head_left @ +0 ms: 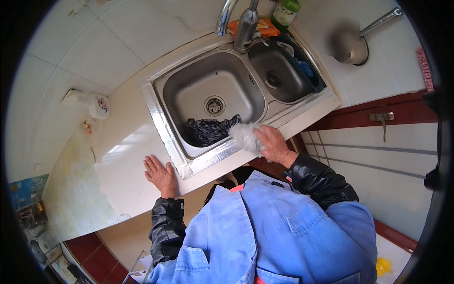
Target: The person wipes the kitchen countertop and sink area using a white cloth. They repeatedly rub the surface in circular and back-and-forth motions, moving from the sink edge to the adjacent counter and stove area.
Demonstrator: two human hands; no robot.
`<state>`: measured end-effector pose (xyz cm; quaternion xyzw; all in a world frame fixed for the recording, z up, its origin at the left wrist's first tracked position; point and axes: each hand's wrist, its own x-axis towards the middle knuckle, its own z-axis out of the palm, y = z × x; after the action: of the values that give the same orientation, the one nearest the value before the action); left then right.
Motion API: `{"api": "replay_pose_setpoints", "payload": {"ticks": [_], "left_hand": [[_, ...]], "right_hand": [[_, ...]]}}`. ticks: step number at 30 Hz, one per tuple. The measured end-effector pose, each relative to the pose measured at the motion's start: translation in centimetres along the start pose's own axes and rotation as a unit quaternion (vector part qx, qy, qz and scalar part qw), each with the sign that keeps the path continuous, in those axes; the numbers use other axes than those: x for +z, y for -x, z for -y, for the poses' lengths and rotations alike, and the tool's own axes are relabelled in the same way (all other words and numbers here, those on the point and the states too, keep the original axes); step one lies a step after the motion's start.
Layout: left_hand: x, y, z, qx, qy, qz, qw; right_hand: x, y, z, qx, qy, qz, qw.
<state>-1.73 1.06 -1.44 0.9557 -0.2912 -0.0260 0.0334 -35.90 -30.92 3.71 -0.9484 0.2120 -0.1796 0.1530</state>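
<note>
My right hand (275, 146) grips a whitish, fluffy wad (248, 137), perhaps a scrubbing cloth or a bunched plastic bag, at the sink's front rim. A crumpled dark cloth-like bundle (210, 131) with a pale pattern lies in the near part of the large steel basin (182, 92), beside the drain (214, 105). The wad meets the right end of that bundle in this view; whether they touch I cannot tell. My left hand (160, 174) rests flat with fingers spread on the white countertop (124, 173), left of the foil-taped sink edge (163, 125).
A curved faucet (224, 21) and a grey bottle (247, 28) stand behind the basins. The small basin (273, 66) holds a dark container (309, 80) with a blue cloth. A green bottle (285, 14), an orange packet (266, 29), a white jug (99, 106) and a saucepan (352, 49) are nearby.
</note>
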Motion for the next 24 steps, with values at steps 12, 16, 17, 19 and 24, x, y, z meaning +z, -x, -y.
{"api": "replay_pose_setpoints", "payload": {"ticks": [12, 16, 17, 19, 24], "left_hand": [[-0.5, 0.0, 0.0, 0.001, 0.027, -0.012, 1.0], [-0.5, 0.1, 0.0, 0.006, 0.021, -0.015, 1.0], [-0.6, 0.2, 0.0, 0.007, 0.023, -0.013, 1.0], [-0.6, 0.2, 0.1, 0.014, 0.025, -0.018, 0.999], [-0.5, 0.1, 0.0, 0.018, 0.002, -0.015, 1.0]], "right_hand": [[-3.1, 0.5, -10.0, 0.347, 0.151, -0.062, 0.924], [0.4, -1.0, -2.5, 0.088, 0.053, -0.03, 0.994], [0.6, -1.2, -1.5, 0.043, 0.043, -0.009, 0.998], [0.0, -1.2, -1.8, 0.033, 0.025, -0.002, 0.999], [-3.8, 0.7, -10.9, 0.283, 0.099, -0.115, 0.947]]}}
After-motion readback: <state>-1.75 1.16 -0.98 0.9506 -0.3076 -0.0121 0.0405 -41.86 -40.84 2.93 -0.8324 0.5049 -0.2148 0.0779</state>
